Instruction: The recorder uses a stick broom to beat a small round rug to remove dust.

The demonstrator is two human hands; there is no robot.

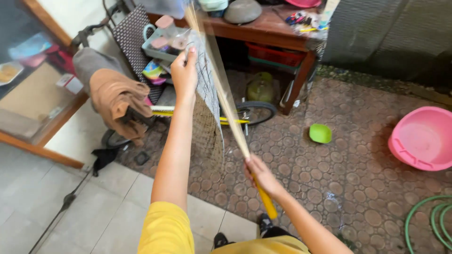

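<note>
My left hand (184, 71) is raised and grips the top edge of a dark patterned mat (208, 117) that hangs down in front of me. My right hand (260, 175) is closed on the yellow handle of a stick broom (225, 94). The broom's pale bristles slant up and left across the mat, blurred by motion. Both yellow sleeves show at the bottom edge.
A small bicycle (256, 112) draped with brown cloth (117, 101) stands behind the mat. A cluttered wooden table (270, 29) is at the back. A green bowl (320, 133), a pink basin (423, 138) and a green hose (431, 221) lie on the pebble-patterned floor at right.
</note>
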